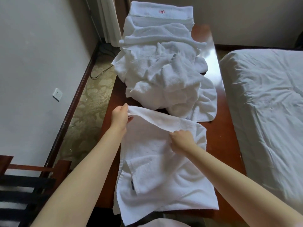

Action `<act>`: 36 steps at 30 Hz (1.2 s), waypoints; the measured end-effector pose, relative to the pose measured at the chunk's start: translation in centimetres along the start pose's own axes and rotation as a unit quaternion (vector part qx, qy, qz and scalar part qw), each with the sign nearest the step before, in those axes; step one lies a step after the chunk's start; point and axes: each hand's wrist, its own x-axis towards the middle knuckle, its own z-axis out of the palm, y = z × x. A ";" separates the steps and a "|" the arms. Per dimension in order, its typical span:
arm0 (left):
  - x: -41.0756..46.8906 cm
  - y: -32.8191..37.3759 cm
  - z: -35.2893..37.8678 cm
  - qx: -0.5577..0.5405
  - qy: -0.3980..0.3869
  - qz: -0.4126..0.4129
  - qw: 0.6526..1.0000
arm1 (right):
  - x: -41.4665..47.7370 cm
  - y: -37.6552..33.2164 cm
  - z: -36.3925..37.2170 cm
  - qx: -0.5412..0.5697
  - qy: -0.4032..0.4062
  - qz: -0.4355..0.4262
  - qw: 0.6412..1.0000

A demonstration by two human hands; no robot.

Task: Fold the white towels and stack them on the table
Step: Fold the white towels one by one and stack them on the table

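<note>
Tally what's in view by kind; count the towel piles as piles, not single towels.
Hands: 2, left hand and right hand
Near towel: 1
Loose towel heap: 1
Folded towel stack: 1
Table: 1
Bed: 1
Wall socket: 1
Total: 8

Soft, dim daylight; a bright glare patch lies on the glossy desk [211, 51] right of the towel pile [164, 71]. Wide-angle bending warps the edges; white fabric detail is mushy.

white towels [164, 161], red-brown table [219, 136]
</note>
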 end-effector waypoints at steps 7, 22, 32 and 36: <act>0.5 0.3 0.0 -0.032 0.080 -0.029 0.996 | -1.1 6.6 0.7 -0.021 0.016 0.177 0.984; -2.2 -3.5 1.5 0.272 -0.125 -0.053 0.953 | 1.5 8.0 -6.2 0.280 0.276 0.197 0.898; -6.1 -7.3 -1.5 0.509 -0.335 -0.032 0.792 | 0.1 3.4 0.2 -0.013 -0.036 -0.074 0.997; -7.1 -6.8 -1.6 0.564 -0.359 0.017 0.743 | -0.4 4.9 0.2 -0.078 -0.050 -0.100 0.991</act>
